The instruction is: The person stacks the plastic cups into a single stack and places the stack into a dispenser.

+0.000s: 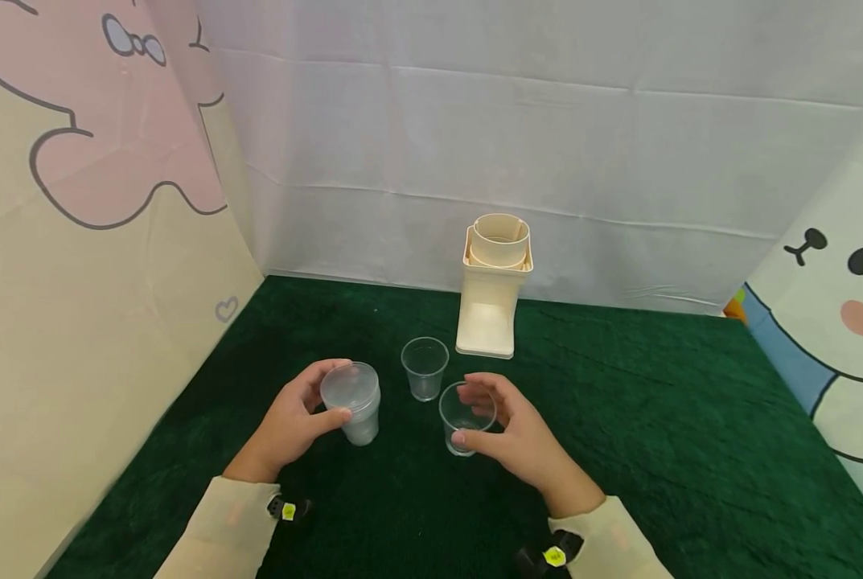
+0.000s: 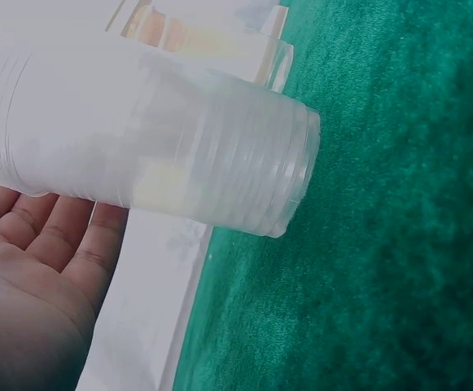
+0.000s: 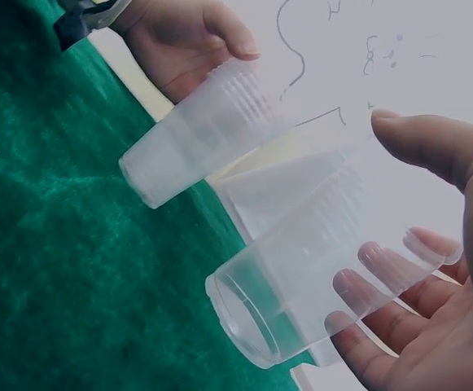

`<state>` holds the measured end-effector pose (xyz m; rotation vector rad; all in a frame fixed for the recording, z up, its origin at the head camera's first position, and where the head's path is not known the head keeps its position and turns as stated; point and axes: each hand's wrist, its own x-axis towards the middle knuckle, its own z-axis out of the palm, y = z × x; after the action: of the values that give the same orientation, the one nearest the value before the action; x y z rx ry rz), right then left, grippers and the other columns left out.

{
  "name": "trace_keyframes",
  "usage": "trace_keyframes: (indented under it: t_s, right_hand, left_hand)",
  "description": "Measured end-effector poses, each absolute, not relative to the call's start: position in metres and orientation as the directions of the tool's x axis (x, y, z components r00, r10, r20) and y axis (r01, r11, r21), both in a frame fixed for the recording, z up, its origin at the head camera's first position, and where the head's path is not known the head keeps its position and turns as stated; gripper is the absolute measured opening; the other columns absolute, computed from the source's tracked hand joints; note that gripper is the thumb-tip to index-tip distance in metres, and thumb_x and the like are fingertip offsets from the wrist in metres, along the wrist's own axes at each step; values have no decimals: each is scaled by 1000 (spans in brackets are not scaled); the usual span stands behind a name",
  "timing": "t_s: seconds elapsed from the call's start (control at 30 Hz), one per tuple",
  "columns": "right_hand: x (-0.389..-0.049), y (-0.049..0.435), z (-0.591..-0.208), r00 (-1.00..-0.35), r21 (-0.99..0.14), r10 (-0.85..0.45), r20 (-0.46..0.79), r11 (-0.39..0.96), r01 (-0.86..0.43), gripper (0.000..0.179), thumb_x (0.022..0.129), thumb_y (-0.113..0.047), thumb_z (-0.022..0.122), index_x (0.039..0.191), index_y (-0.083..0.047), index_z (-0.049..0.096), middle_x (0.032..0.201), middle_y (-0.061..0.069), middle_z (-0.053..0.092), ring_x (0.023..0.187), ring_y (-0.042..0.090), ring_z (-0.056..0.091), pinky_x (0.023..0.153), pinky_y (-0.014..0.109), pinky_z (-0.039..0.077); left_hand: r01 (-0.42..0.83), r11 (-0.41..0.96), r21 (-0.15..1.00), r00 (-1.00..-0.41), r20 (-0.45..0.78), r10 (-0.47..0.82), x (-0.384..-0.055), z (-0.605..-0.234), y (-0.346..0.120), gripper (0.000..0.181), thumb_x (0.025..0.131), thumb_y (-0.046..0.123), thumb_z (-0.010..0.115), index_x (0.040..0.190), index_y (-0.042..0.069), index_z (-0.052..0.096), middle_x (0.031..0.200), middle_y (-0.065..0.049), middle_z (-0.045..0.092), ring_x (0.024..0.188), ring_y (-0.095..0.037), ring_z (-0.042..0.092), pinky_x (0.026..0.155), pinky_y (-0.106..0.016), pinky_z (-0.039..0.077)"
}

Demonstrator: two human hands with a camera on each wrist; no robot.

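My left hand (image 1: 289,422) grips a stack of clear plastic cups (image 1: 359,422), thumb on the near side and fingers round the far side. Several nested rims show along the stack (image 2: 244,155) in the left wrist view. Over to the right, my right hand (image 1: 521,434) holds a single clear plastic cup (image 1: 460,442) between thumb and fingers. Through its wall (image 3: 301,277), the right wrist view shows the fingertips behind. Another clear cup (image 1: 425,374) stands upright on the green cloth, between the hands and a little farther back.
A cream-coloured holder (image 1: 487,314) with a round tube (image 1: 499,241) on top stands at the back of the green cloth (image 1: 655,418). White fabric (image 1: 431,137) hangs behind it. Printed cartoon panels (image 1: 113,265) flank both sides.
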<state>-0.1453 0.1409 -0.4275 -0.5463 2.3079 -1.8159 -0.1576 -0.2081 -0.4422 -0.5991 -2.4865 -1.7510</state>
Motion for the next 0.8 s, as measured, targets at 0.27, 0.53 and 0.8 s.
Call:
trace_keyframes:
  t_s: [0.27, 0.53, 0.8]
  right_hand:
    - [-144, 140, -415, -898, -949, -393, 197, 155, -276, 67, 87, -11, 82, 145, -16, 48, 141, 10, 60, 132, 27, 54, 111, 55, 41]
    - [-147, 134, -400, -866, -945, -457, 202, 141, -294, 68, 87, -7, 81, 145, -10, 48, 140, 11, 60, 130, 26, 55, 110, 52, 42]
    - [-152, 124, -389, -832, -954, -540, 130, 162, -254, 70, 87, -15, 83, 146, -14, 46, 141, 5, 58, 130, 21, 55, 111, 48, 41]
  left_hand:
    - [337, 275, 900, -922, 255, 292, -158, -444, -209, 55, 95, 11, 73, 146, 14, 51, 141, -7, 57, 124, -28, 54, 106, -32, 44]
    - [328, 269, 906, -923, 247, 295, -159, -445, -210, 55, 95, 11, 73, 146, 14, 51, 141, -6, 56, 126, -26, 53, 107, -29, 42]
    - [325, 283, 902, -926, 243, 290, -159, -443, -209, 55, 96, 12, 73, 146, 14, 51, 142, -6, 56, 126, -26, 54, 107, -30, 43]
